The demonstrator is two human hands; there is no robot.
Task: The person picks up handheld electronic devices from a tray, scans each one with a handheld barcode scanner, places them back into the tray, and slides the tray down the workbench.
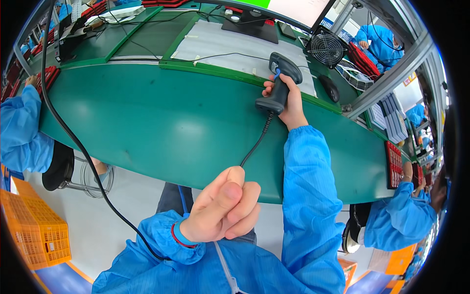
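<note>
A dark grey handheld barcode scanner is in my right hand. The fingers wrap round its handle, and the scanning head points up and away over the far side of the green bench. From the handle's base a black coiled-sleeve cable runs down toward me. It reaches the fingertips of my left hand, which is closed in front of my chest and pinches the cable. Beyond the fingers the cable is hidden by the hand.
A monitor stand, a black fan and a mouse stand at the back. A white mat has a green border. Co-workers in blue sit left and right, near red trays. An orange crate stands lower left.
</note>
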